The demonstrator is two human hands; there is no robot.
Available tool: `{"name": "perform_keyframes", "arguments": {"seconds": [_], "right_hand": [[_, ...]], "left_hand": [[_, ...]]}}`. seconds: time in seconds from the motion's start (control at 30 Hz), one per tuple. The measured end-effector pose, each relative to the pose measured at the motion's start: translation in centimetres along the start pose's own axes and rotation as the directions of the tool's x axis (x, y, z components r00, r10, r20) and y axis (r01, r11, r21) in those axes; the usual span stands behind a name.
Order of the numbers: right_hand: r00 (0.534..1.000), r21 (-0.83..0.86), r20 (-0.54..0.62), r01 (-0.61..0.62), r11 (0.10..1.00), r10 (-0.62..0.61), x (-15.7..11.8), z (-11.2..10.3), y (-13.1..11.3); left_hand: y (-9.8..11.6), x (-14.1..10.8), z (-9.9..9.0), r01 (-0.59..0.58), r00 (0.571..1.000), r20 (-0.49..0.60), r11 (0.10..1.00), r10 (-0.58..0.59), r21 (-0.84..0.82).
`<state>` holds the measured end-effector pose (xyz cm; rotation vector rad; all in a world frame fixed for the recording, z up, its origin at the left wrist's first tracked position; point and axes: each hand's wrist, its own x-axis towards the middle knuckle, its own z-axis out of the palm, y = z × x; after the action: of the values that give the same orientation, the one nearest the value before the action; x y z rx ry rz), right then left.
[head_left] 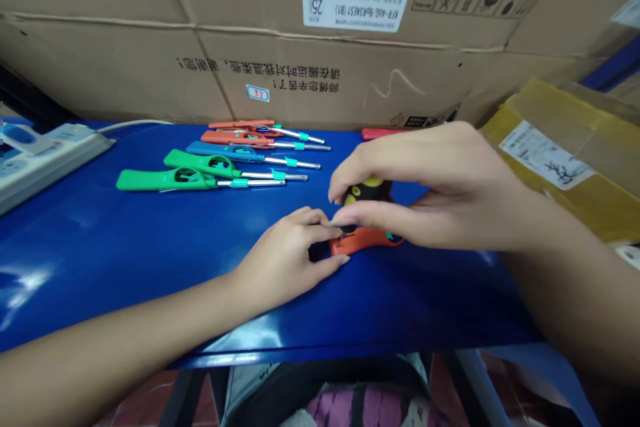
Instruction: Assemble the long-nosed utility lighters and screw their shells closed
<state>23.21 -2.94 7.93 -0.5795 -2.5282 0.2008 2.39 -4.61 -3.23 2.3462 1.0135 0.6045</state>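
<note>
An orange utility lighter (367, 238) lies on the blue tabletop, its end pinched between the thumb and fingers of my left hand (293, 247). My right hand (450, 193) is closed round the black-and-yellow handle of a screwdriver (367, 192), held upright over that end of the lighter. The screwdriver's thin shaft reaches down to the orange body; whether its tip sits in a screw I cannot tell. My right hand hides the far end of the lighter.
Behind my left hand lie several lighters, among them a green one (150, 179) and a blue one (225, 151). A red item (377, 134) shows behind my right hand. A white power strip (55, 159) stands left, a yellow-taped package (565, 160) right, and a large cardboard box (280, 60) at the back.
</note>
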Motion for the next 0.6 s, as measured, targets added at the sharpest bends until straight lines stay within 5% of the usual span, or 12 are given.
{"name": "perform_keyframes", "arguments": {"seconds": [0.1, 0.2, 0.23, 0.3, 0.37, 0.47, 0.53, 0.6], "right_hand": [[0.961, 0.159, -0.237, -0.107, 0.982, 0.143, -0.2, -0.1, 0.0], [0.797, 0.359, -0.498, -0.17, 0.918, 0.342, -1.4, -0.5, 1.4], [0.755, 0.446, -0.504, -0.188, 0.875, 0.42, -2.0, -0.6, 2.2], [0.721, 0.596, -0.41, -0.252, 0.763, 0.559, -3.5, -0.3, 4.1], [0.681, 0.675, -0.197, -0.427, 0.601, 0.705, -4.9, 0.4, 6.0], [0.636, 0.715, 0.015, -0.546, 0.437, 0.771, -6.4, 2.0, 8.3], [0.634, 0.711, 0.095, -0.583, 0.393, 0.767, -6.9, 2.9, 9.3], [0.665, 0.651, 0.095, -0.605, 0.46, 0.74, -7.3, 3.5, 10.1]], "left_hand": [[0.2, 0.1, -0.8, 0.014, 1.0, 0.021, 1.0, -0.014, 0.014], [0.3, 0.2, -2.5, 0.056, 0.992, 0.109, 0.995, -0.065, 0.088], [0.3, 0.2, -3.2, 0.072, 0.985, 0.149, 0.988, -0.092, 0.135], [0.3, 0.2, -4.5, 0.079, 0.965, 0.227, 0.968, -0.134, 0.238], [0.4, 0.1, -5.4, 0.07, 0.956, 0.252, 0.952, -0.15, 0.299], [0.5, 0.0, -5.1, 0.073, 0.963, 0.231, 0.961, -0.137, 0.268], [0.6, 0.1, -4.0, 0.057, 0.972, 0.213, 0.976, -0.102, 0.21], [0.6, 0.2, -2.8, 0.008, 0.98, 0.196, 0.983, -0.044, 0.182]]}}
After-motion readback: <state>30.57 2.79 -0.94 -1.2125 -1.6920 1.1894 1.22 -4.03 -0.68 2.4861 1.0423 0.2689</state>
